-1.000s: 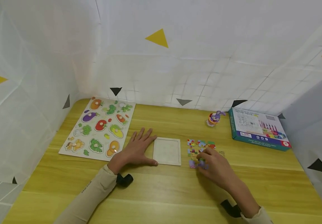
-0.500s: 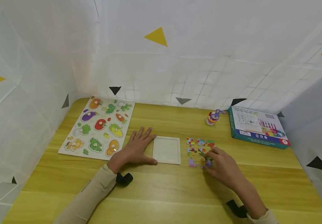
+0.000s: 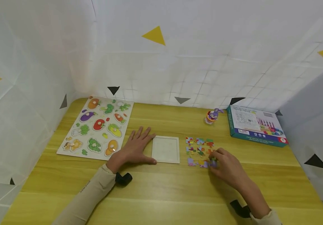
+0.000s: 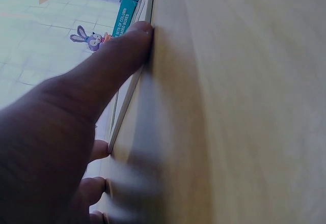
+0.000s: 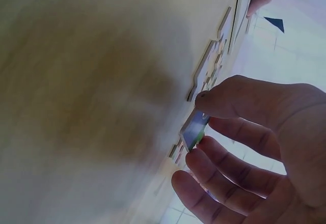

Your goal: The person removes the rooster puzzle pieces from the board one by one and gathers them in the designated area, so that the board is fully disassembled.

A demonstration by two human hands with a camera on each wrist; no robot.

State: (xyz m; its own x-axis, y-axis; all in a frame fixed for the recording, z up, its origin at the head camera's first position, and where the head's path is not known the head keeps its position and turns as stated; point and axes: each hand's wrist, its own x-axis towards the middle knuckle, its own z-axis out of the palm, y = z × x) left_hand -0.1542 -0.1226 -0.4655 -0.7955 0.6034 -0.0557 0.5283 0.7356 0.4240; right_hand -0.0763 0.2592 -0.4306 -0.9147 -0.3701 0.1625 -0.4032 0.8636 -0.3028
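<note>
My left hand [image 3: 134,150] lies spread on the table, its thumb and index finger touching the left side of a square, pale puzzle tray [image 3: 165,150]. In the left wrist view the thumb [image 4: 109,61] rests against the edge of the tray. My right hand [image 3: 230,168] pinches a puzzle piece [image 5: 192,131] with a lavender and green face, between thumb and fingers. It is tilted at the lower right of the colourful jigsaw pieces [image 3: 191,162], which lie in loose rows right of the tray. The hand partly covers the pieces at that end.
A vegetable puzzle board [image 3: 100,134] lies at the left of the wooden table [image 3: 161,193]. A purple rabbit figure [image 3: 213,115] stands at the back, beside a teal and white box [image 3: 258,125]. White sheeting [image 3: 139,68] encloses the back and sides.
My right hand has shifted rightward along the lower row with the puzzle piece, uncovering pieces in the middle. The left hand stays in place beside the tray.
</note>
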